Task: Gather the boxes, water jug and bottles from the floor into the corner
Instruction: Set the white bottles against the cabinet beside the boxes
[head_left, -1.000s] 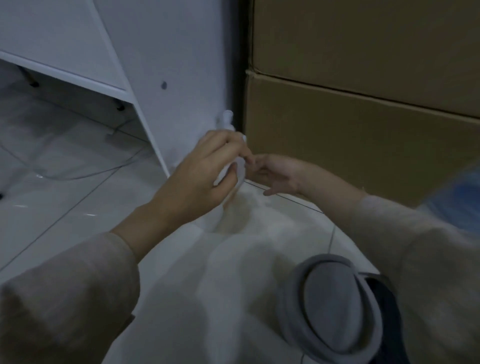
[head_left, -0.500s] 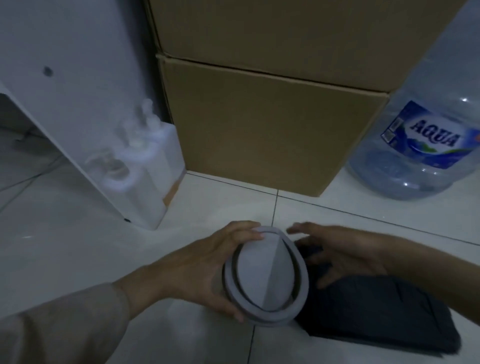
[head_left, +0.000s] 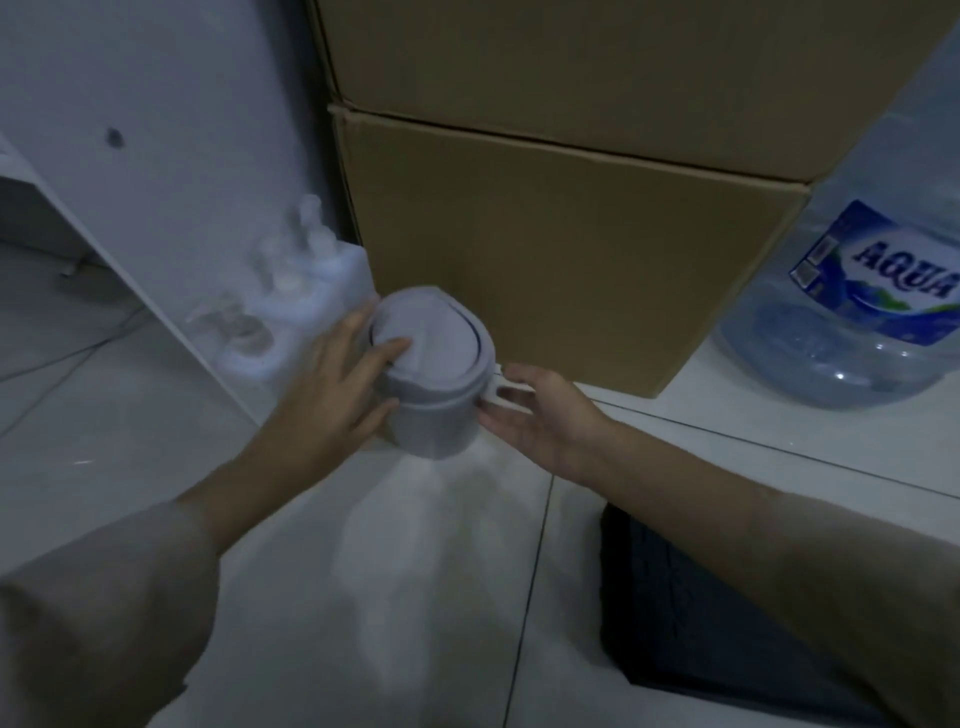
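Bin (head_left: 434, 379), grey, round, swing-lidded

Head camera looks steeply down, close over the tiled floor (head_left: 130, 415).

Left arm: enters from the lower left of the frame, sleeve (head_left: 98, 608) down to the wrist, forearm angled toward centre.
Left hand (head_left: 332, 400): centre frame, fingers spread and curled in a grip, thumb on top.
Right arm: bare forearm (head_left: 727, 519) crossing from the lower right.
Right hand (head_left: 540, 415): centre frame, palm open, fingers extended leftward, loosely spread.
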